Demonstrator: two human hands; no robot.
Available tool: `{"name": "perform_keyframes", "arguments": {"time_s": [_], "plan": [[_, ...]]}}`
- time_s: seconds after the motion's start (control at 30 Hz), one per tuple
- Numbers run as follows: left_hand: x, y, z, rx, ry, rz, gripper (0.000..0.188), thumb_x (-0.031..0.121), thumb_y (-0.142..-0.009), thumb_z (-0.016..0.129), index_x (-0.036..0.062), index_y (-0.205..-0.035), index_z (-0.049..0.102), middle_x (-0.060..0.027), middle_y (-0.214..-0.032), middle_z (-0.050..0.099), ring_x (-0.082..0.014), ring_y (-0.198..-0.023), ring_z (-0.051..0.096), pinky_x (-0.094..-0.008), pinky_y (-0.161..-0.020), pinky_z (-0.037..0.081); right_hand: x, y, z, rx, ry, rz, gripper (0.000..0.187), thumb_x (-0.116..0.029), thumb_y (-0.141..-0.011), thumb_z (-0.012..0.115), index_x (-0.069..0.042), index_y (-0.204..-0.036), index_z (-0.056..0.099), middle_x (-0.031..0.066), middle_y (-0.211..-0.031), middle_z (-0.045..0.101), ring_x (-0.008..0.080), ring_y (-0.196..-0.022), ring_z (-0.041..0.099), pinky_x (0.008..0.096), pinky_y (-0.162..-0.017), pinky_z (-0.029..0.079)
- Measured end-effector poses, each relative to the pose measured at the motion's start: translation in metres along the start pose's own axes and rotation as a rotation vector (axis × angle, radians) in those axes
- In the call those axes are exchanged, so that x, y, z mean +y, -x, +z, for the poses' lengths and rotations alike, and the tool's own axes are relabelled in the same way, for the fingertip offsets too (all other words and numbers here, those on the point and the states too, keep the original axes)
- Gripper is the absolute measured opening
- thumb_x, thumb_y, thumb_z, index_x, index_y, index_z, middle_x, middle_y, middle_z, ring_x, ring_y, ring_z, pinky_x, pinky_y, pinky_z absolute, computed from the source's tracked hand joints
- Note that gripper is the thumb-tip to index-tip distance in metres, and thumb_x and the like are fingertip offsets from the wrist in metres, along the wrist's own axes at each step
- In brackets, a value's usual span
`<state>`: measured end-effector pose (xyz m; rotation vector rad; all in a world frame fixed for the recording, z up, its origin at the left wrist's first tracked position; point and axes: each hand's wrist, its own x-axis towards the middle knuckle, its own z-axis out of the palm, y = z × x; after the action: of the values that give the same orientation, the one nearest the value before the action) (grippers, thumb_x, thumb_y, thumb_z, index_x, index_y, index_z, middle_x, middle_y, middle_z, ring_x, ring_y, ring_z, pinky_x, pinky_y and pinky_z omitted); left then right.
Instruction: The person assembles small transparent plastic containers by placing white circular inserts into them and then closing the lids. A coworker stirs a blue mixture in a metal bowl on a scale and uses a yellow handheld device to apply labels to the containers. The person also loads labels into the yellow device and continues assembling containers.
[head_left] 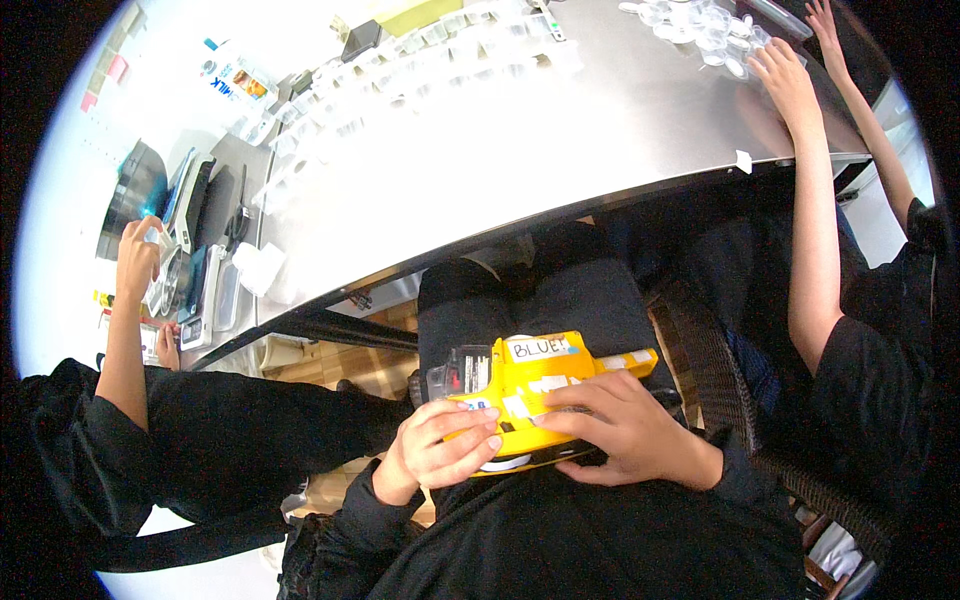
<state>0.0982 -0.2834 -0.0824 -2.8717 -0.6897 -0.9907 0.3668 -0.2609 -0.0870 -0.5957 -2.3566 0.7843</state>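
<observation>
— What is seen around the hands, and is anything in the way?

— A steel worktop [560, 130] is seen beyond the lap, its near edge curving across the view. Rows of small clear plastic cups [400, 75] are lined along its far edge, and a loose heap of clear lids [700, 25] is gathered at its far right corner, where another person's hand [785, 75] is laid. At the left end of the worktop a scale [200, 300] and a stack of metal bowls [135, 190] are set, and a second person's hand [138, 255] is raised there. Nothing is placed between the hands and what is held; the worktop edge is well apart from it.

— How is the held thing described?

— A yellow label gun [530, 385] is held over the lap, below the worktop's near edge, lying on its side. White labels are stuck on its body, and a dark clear-windowed part is seen at its left end.

— And the grip?

— The left hand [445, 445] is closed around the lower left of the gun, fingers curled over its edge. The right hand [625, 425] is laid over its right half, fingers spread and pressed on the yellow body.

— The surroundings?

— Dark trousers are seen under the gun, a woven dark chair [720, 380] at the right, and a wooden floor [340, 365] below the worktop.
</observation>
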Motion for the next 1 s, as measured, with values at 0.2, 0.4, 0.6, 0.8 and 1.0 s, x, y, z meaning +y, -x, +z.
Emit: {"name": "perform_keyframes", "arguments": {"time_s": [0.2,0.4,0.6,0.8,1.0], "plan": [[-0.012,0.006,0.018,0.004,0.156,0.023,0.024,0.005,-0.075,0.061,0.0004,-0.099,0.063,-0.0112,-0.097,0.066,-0.027,-0.099,0.063,-0.0373,-0.078,0.052,0.038,-0.033,0.012,-0.117,-0.488,-0.187,0.054,-0.03,-0.068,0.077,-0.011,-0.114,0.055,0.0125,-0.109,0.054,0.0329,-0.101,0.053,0.041,-0.089,0.043],[-0.028,0.019,0.041,0.09,0.29,-0.144,0.027,0.009,-0.073,0.066,0.0022,-0.099,0.062,-0.0107,-0.098,0.065,-0.0275,-0.093,0.065,-0.0389,-0.078,0.052,0.064,-0.046,0.023,-0.13,-0.605,-0.15,0.044,-0.029,-0.074,0.072,-0.008,-0.109,0.057,0.0127,-0.102,0.057,0.0299,-0.096,0.058,0.038,-0.084,0.047],[-0.053,0.008,0.048,0.177,0.405,-0.341,0.061,0.026,-0.047,0.092,0.0036,-0.096,0.062,-0.0116,-0.092,0.066,-0.0266,-0.089,0.066,-0.0378,-0.078,0.052,0.09,-0.065,0.03,-0.131,-0.672,0.034,0.039,-0.037,-0.081,0.063,-0.005,-0.103,0.062,0.0061,-0.097,0.055,0.0094,-0.06,0.042,0.0234,-0.055,0.036],[-0.085,0.002,0.05,0.013,0.599,-0.553,0.06,0.029,-0.043,0.092,0.0055,-0.092,0.066,-0.0087,-0.09,0.066,-0.023,-0.081,0.065,-0.0319,-0.073,0.051,0.099,-0.056,0.061,0.009,-1.142,0.328,0.024,-0.02,-0.084,0.059,-0.003,-0.101,0.057,-0.0008,-0.089,0.052,0.0035,-0.072,0.046,0.0194,-0.063,0.04],[-0.088,0.019,0.076,-0.083,0.812,-0.659,0.061,0.027,-0.042,0.092,0.0056,-0.093,0.066,-0.0077,-0.091,0.065,-0.0217,-0.086,0.063,-0.0315,-0.077,0.049,0.1,-0.029,0.105,0.186,-1.277,0.381,0.034,-0.027,-0.08,0.063,-0.004,-0.103,0.052,-0.0017,-0.086,0.05,0.0049,-0.077,0.048,0.0211,-0.069,0.039]]}}
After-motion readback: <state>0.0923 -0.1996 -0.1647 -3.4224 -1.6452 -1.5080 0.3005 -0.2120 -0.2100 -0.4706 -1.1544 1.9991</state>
